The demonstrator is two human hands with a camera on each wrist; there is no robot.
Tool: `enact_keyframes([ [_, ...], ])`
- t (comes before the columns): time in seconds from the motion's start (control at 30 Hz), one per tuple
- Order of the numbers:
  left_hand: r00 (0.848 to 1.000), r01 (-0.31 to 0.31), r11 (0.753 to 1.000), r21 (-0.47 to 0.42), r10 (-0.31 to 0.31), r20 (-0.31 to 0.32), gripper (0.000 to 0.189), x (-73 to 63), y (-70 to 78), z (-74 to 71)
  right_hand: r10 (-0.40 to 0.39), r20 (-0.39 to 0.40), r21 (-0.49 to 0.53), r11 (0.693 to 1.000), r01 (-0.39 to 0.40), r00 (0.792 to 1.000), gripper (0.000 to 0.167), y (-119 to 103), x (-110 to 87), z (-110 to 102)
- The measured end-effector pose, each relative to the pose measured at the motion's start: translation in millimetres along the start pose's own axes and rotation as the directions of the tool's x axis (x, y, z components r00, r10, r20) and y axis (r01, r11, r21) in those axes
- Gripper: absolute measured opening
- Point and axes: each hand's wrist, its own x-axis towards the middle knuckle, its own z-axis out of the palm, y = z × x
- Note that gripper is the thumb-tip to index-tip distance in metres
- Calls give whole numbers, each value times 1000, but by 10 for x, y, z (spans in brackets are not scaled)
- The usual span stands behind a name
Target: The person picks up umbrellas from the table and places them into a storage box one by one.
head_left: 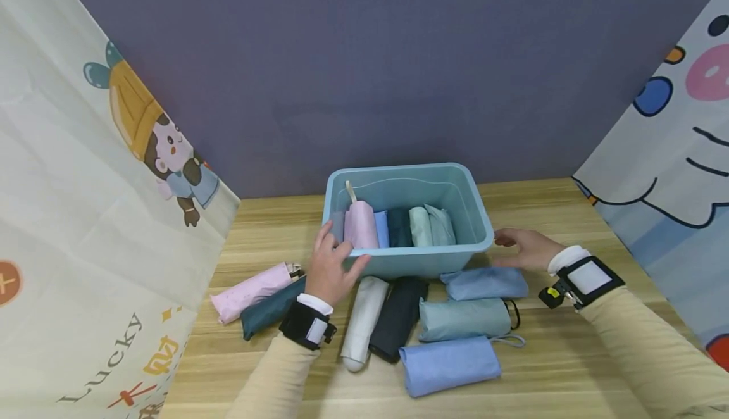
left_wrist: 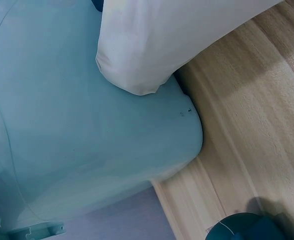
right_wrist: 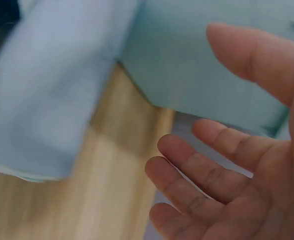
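Note:
A light-blue plastic bin (head_left: 410, 264) stands against the back wall. Inside lie several folded umbrellas, among them a pink umbrella (head_left: 362, 228) with a strap and a pale green one (head_left: 420, 226). My left hand (head_left: 332, 269) is at the bin's front left corner, fingers spread by the rim; whether it touches is unclear, and the left wrist view hides it. On the bin's right side, my right hand (head_left: 529, 249) has its fingers loosely extended and holds nothing. Just left of it lies a slate-blue umbrella (right_wrist: 47, 100) in front of the bin.
On the wooden table, in front of the bin, lie a grey-white umbrella (head_left: 365, 319), a black one (head_left: 400, 318), a grey-green one (head_left: 464, 319) and a periwinkle one (head_left: 450, 366). A pink umbrella (head_left: 253, 291) and a dark teal one (head_left: 272, 308) lie left. Printed curtains flank both sides.

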Motion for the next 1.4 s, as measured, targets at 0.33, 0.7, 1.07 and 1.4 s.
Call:
enact_keyframes([
  [0.33,1000,3,1000,3,-3,3,51,6,8,-5,-29,131,-16,999,31,991,83,96,91,326],
  [0.7,1000,6,1000,2,-6,5,51,5,27,-19,-74,214,-60,994,89,974,71,58,152,435],
  [1.07,1000,12,1000,0,-12,2,49,8,42,-42,-110,221,-120,983,139,969,72,157,243,526],
  [1.4,1000,10,1000,-1,-10,-15,46,3,52,-33,-125,228,-182,969,169,966,70,116,241,564],
])
